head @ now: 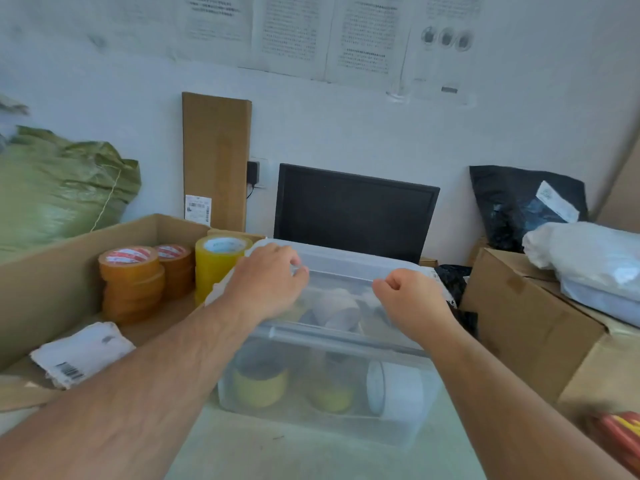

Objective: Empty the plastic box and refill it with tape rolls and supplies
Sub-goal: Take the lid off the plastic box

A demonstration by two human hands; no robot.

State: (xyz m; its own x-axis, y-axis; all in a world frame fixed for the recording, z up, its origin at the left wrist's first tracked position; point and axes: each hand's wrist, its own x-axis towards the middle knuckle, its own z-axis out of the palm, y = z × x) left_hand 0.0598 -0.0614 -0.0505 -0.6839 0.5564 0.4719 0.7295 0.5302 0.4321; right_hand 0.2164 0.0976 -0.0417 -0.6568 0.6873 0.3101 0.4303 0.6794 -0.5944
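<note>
Gripping lid edge: left hand, right hand; plastic box directly beneath.

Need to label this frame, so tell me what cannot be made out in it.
Head view: rolls inside the plastic box, blurred by its frosted walls and lid, partly hidden by left hand and right hand.
Head view: print on the wall papers, too small.
Head view: red object, lower right, cut by frame edge.

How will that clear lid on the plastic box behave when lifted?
Probably light and slightly bendy: the lid looks like thin translucent plastic. Possibly slippery too, since its surface looks smooth and glossy.
</note>
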